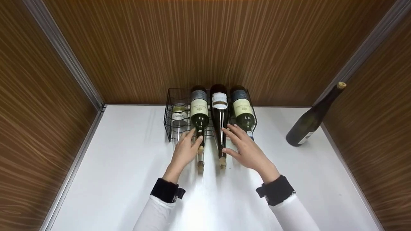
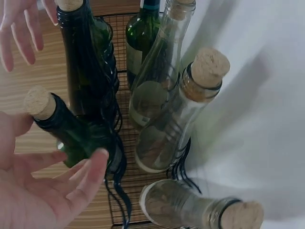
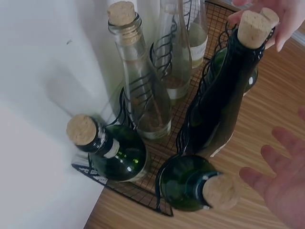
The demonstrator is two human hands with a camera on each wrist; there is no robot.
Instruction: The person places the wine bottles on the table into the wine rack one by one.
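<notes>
Several corked wine bottles lie in a black wire rack [image 1: 167,123]. My left hand [image 1: 187,149] is at the neck of a green bottle with a cream label [image 1: 199,107]; its fingers are spread loosely, and whether they touch the glass I cannot tell. Beside that lies a taller dark bottle [image 1: 220,118] with a white label. To the right of its neck is my right hand [image 1: 245,149], fingers extended and apart, holding nothing. Another green bottle [image 1: 242,107] lies at the rack's right side, partly hidden by this hand. In the left wrist view, clear bottles [image 2: 164,136] occupy the lower level.
A dark corked bottle [image 1: 308,123] stands on the white table [image 1: 128,160] to the right, apart from the rack. Wood-grain panels [image 1: 205,48] enclose the back and both sides. One clear bottle [image 1: 179,123] lies low at the rack's left end.
</notes>
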